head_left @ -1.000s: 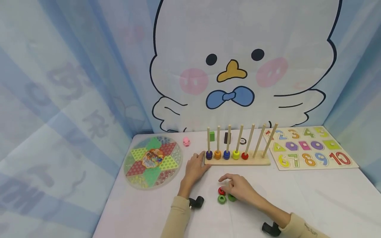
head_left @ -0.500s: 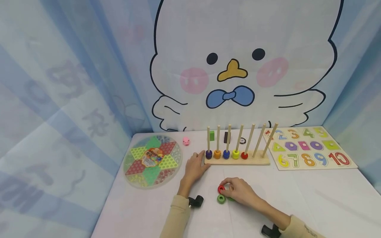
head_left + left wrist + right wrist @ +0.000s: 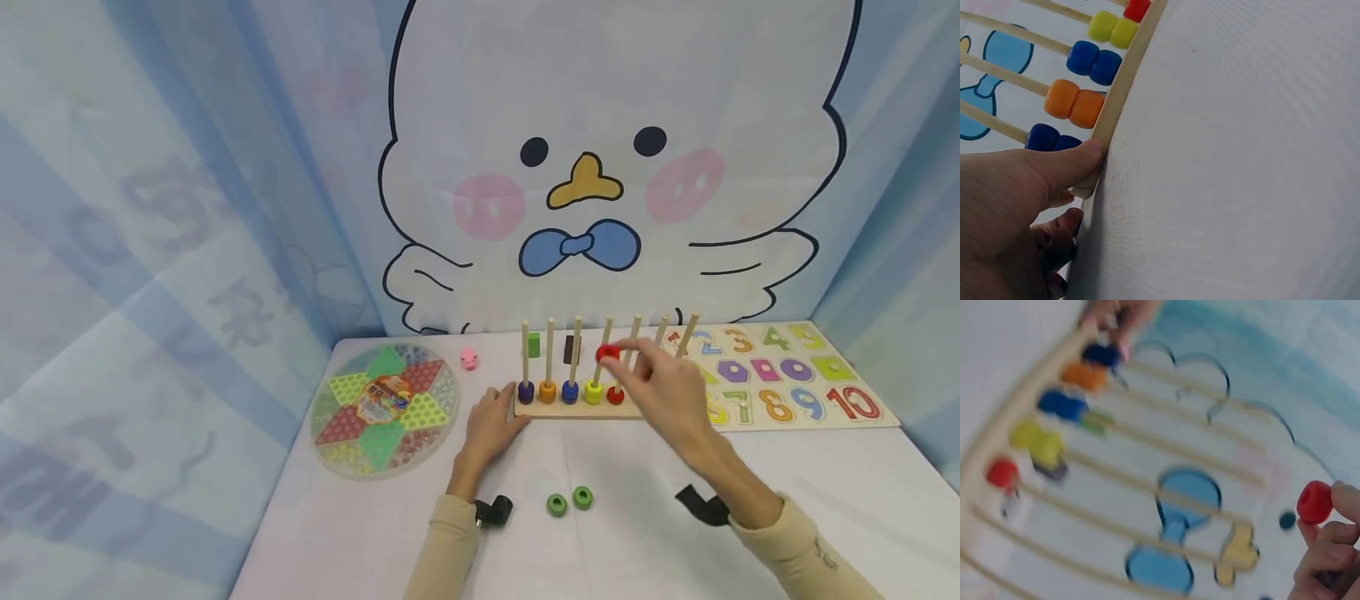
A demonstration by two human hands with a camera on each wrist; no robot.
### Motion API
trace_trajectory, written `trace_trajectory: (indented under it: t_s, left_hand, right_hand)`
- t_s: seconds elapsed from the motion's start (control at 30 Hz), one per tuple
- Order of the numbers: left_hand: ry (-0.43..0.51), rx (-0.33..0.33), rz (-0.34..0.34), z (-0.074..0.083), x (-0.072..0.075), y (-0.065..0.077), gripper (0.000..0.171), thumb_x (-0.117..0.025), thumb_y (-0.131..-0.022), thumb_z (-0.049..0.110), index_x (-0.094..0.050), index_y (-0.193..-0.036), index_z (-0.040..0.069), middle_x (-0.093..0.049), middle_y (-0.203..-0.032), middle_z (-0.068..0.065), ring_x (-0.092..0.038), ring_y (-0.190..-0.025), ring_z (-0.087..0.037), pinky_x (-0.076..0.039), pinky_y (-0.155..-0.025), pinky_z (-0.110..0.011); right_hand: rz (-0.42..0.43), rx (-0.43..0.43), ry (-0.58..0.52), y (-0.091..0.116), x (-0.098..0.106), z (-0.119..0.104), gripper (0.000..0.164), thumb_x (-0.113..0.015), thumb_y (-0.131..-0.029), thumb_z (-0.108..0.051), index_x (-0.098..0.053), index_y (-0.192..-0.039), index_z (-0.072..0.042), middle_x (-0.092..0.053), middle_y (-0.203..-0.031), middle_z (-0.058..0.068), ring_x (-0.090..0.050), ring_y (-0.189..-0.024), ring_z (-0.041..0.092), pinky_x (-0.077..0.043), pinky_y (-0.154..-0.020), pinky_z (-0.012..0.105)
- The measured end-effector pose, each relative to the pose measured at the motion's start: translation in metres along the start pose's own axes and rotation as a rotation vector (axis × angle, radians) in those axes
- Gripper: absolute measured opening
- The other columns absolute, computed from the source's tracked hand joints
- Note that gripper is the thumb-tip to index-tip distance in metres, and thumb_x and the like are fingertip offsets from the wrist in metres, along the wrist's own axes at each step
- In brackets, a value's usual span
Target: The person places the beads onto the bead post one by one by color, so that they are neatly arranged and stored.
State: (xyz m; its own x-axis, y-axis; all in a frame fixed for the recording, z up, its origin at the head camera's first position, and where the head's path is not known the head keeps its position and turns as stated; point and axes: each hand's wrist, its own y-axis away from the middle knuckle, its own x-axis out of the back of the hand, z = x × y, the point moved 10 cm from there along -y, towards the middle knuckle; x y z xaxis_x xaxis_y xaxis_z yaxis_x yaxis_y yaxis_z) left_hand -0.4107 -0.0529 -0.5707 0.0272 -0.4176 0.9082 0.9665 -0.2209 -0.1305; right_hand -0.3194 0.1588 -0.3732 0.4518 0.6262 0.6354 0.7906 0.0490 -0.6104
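A wooden peg rack (image 3: 577,410) with several upright pegs stands in the middle of the table. Purple, orange, blue and yellow beads sit in pairs on its left pegs, and one red bead (image 3: 1002,472) is on the peg after them. My left hand (image 3: 489,427) grips the rack's left end, its thumb along the front edge in the left wrist view. Between thumb and fingertips my right hand (image 3: 675,400) pinches another red bead (image 3: 1314,502), raised near the peg tops. Two green beads (image 3: 557,505) (image 3: 582,497) lie on the cloth nearer me.
A round Chinese checkers board (image 3: 386,408) lies at the left. The number puzzle board (image 3: 795,400) is at the right, partly behind my right hand. Behind the rack are a green block (image 3: 534,344) and a dark block (image 3: 572,348); a pink pig figure (image 3: 468,358) sits left of them.
My right hand has taken the red bead from beside the green beads and lifted it up and forward to the pegs. The left hand stays on the rack's end.
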Motion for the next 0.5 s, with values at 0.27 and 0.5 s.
trace_trajectory:
  t_s: [0.27, 0.5]
  left_hand:
    - [0.023, 0.014, -0.023, -0.003, -0.003, 0.002, 0.067, -0.069, -0.084, 0.044, -0.048, -0.140, 0.013, -0.052, -0.094, -0.004, -0.043, -0.072, -0.013, -0.036, -0.061, -0.027]
    - [0.013, -0.004, -0.001, -0.003, -0.002, 0.000, 0.067, -0.068, -0.085, 0.045, -0.048, -0.140, 0.013, -0.051, -0.094, -0.003, -0.042, -0.072, -0.013, -0.036, -0.062, -0.027]
  right_hand:
    - [0.110, -0.093, 0.163, -0.037, 0.035, 0.036, 0.039, -0.071, -0.086, -0.032, -0.064, -0.114, -0.005, -0.043, -0.055, 0.002, -0.035, -0.042, 0.017, -0.026, -0.042, 0.033]
    - [0.034, -0.138, 0.146, -0.036, 0.014, 0.054, 0.044, -0.065, -0.089, -0.040, -0.064, -0.114, -0.003, -0.046, -0.058, 0.003, -0.037, -0.045, 0.018, -0.028, -0.044, 0.034]
